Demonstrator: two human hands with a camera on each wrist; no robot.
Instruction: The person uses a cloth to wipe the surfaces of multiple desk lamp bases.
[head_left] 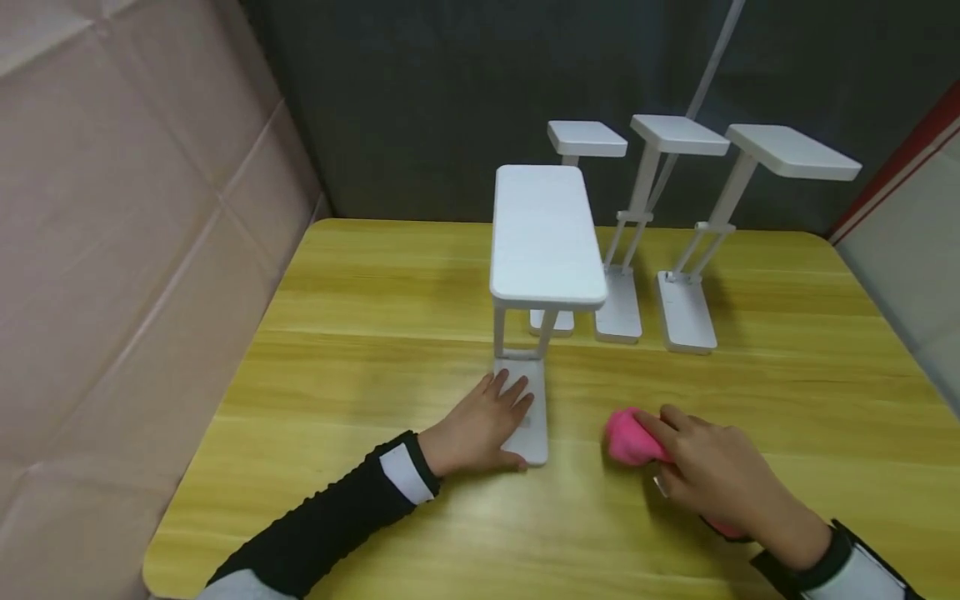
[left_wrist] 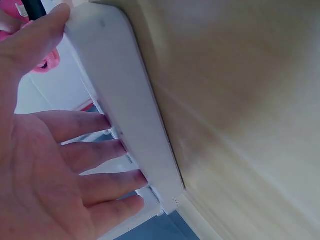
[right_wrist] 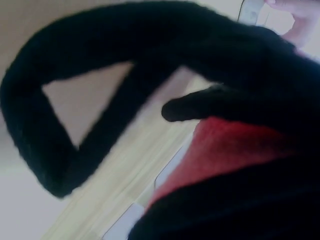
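Observation:
A white folding desk lamp stands upright in the middle of the table. My left hand rests on its base, fingers spread and nearly straight. In the left wrist view, the thumb and fingertips touch the long white base. To the right of the lamp, my right hand grips a bunched pink cloth low over the table. Dark, blurred loops of black strap fill much of the right wrist view, with part of the cloth showing reddish below them.
Three more white lamps stand behind: one at the back partly hidden by the front lamp, another beside it, a third to the right. The yellow wood-grain table meets a dark panel at the back.

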